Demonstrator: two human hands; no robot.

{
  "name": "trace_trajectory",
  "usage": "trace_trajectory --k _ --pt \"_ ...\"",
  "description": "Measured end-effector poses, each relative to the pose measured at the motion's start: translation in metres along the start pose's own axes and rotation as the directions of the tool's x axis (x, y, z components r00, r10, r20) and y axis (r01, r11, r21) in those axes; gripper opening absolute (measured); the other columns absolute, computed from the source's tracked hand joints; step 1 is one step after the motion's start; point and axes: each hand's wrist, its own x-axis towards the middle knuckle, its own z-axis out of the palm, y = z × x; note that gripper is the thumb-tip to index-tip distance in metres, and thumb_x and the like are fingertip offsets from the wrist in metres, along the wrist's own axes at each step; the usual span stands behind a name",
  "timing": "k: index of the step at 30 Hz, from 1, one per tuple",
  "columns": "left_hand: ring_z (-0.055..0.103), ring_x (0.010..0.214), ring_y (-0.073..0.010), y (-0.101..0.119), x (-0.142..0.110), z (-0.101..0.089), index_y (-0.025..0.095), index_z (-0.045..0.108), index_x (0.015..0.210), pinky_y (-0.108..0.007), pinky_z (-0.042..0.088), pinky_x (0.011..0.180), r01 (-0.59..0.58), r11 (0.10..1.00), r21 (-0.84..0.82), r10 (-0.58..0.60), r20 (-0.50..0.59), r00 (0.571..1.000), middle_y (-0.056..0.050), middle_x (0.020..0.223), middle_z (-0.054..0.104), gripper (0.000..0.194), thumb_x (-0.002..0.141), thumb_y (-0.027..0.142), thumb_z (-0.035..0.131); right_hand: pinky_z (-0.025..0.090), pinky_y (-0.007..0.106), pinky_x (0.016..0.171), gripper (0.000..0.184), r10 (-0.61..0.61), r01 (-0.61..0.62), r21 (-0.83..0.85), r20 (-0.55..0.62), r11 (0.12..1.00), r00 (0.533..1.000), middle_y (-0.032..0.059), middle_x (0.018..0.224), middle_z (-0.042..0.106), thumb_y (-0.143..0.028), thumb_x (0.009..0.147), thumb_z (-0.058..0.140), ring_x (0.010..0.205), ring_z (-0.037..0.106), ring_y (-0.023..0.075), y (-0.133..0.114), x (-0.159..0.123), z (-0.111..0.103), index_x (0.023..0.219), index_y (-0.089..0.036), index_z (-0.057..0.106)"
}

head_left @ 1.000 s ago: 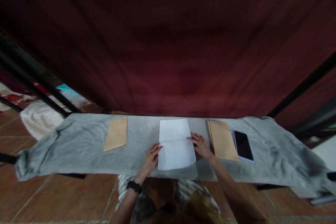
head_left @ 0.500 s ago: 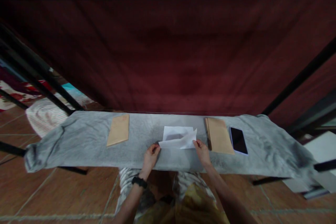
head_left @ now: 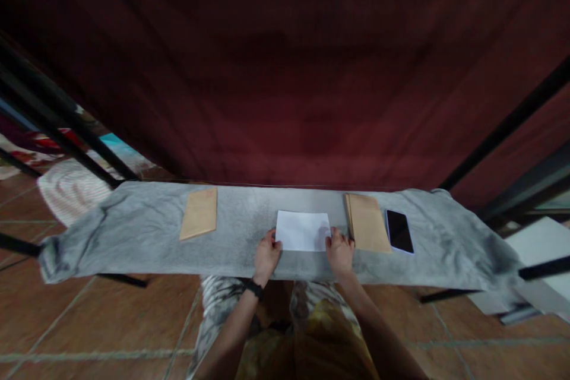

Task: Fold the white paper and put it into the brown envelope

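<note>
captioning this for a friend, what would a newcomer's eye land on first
First, the bright white paper on the grey cloth, left hand and right hand at its side edges. Then the dark red backdrop filling the upper picture. At right, a dark phone lies beside brown envelopes.

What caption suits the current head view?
Left hand and right hand hold a white sheet between brown papers on grey cloth, phone nearby.

paper: underside hidden | forearms: cut off | red-patterned cloth: blurred
</note>
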Motion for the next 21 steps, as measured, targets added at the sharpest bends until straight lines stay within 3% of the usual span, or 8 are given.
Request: trace_trajectory --k 4,6,11,15,18,21 --pt "0.069 0.095 -0.0226 0.009 -0.014 0.001 0.017 0.050 0.139 -0.031 0.050 0.082 0.063 0.979 0.193 -0.063 -0.008 0.998 -0.009 0.101 0.072 0.049 0.090 0.020 0.052 0.037 0.046 0.097 0.035 -0.049 0.047 -0.041 -0.034 0.998 0.998 0.0171 0.108 0.072 -0.026 0.098 0.046 0.108 0.062 0.0323 0.004 -0.004 0.001 0.128 -0.016 0.062" --pt "0.068 0.099 -0.0250 0.013 -0.022 0.001 0.016 0.052 0.138 -0.034 0.051 0.086 0.042 0.957 0.287 -0.037 -0.023 0.999 -0.012 0.107 0.071 0.047 0.090 0.020 0.051 0.037 0.048 0.100 0.036 -0.066 0.063 -0.042 -0.060 0.997 0.996 0.0182 0.115 0.070 -0.024 0.097 0.046 0.112 0.058 0.0333 0.003 -0.005 0.001 0.128 -0.016 0.062" --pt "0.054 0.128 -0.0296 0.028 -0.027 0.011 0.014 0.054 0.137 -0.044 0.042 0.108 -0.180 0.866 0.466 0.237 -0.066 0.969 -0.017 0.133 0.061 0.047 0.092 0.014 0.042 0.033 0.044 0.112 0.043 -0.316 0.323 0.151 -0.070 0.934 0.946 0.0127 0.151 0.049 -0.026 0.101 0.038 0.138 0.043 0.0272 -0.026 0.000 0.009 0.139 -0.017 0.056" --pt "0.033 0.148 -0.0264 0.039 -0.011 0.036 0.014 0.042 0.150 -0.047 0.029 0.119 -0.404 0.809 0.427 0.403 0.098 0.910 -0.014 0.156 0.043 0.054 0.096 0.017 0.034 0.027 0.042 0.119 0.049 -0.439 0.422 0.226 0.027 0.878 0.898 0.0101 0.157 0.043 -0.031 0.106 0.026 0.146 0.036 0.0221 -0.057 0.008 0.019 0.144 -0.014 0.052" --pt "0.029 0.150 -0.0264 0.040 0.002 0.051 0.012 0.037 0.153 -0.048 0.025 0.121 -0.427 0.798 0.425 0.369 0.216 0.904 -0.014 0.159 0.038 0.057 0.097 0.018 0.031 0.023 0.047 0.121 0.051 -0.437 0.413 0.185 0.117 0.892 0.892 0.0103 0.157 0.043 -0.032 0.107 0.022 0.148 0.032 0.0231 -0.064 0.016 0.025 0.148 -0.014 0.048" --pt "0.025 0.152 -0.0263 0.034 0.007 0.057 0.013 0.035 0.154 -0.048 0.022 0.123 -0.432 0.791 0.432 0.367 0.230 0.901 -0.012 0.161 0.035 0.057 0.098 0.023 0.030 0.021 0.051 0.121 0.050 -0.407 0.391 0.124 0.151 0.912 0.901 0.0086 0.160 0.038 -0.033 0.107 0.024 0.149 0.030 0.0245 -0.056 0.021 0.028 0.151 -0.019 0.043"
